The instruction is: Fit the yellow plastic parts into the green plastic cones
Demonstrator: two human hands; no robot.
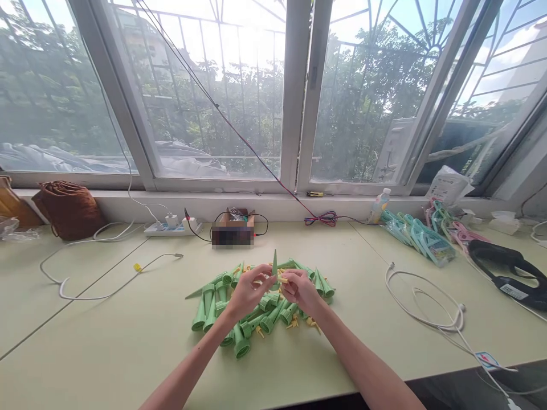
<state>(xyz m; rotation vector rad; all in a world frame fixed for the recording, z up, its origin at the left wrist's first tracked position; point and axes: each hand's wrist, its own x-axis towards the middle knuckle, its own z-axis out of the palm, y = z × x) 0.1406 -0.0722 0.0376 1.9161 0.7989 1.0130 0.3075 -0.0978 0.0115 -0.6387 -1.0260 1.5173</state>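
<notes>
Both hands meet above a heap of green cone-shaped plastic spikes [239,319] lying on the pale green table [106,341]. My left hand [248,293] pinches one green spike [274,267] that stands upright, tip up. My right hand [301,289] is closed beside it, its fingertips holding a small yellow piece [282,279] at the spike's base. More small yellow pieces [294,323] lie scattered among the green spikes.
A power strip [171,228] with white cables and a small cardboard box [233,230] sit by the window sill. A brown bag [68,208] lies far left. Teal packets [421,236], a white cable [427,307] and a black tool [510,273] lie right.
</notes>
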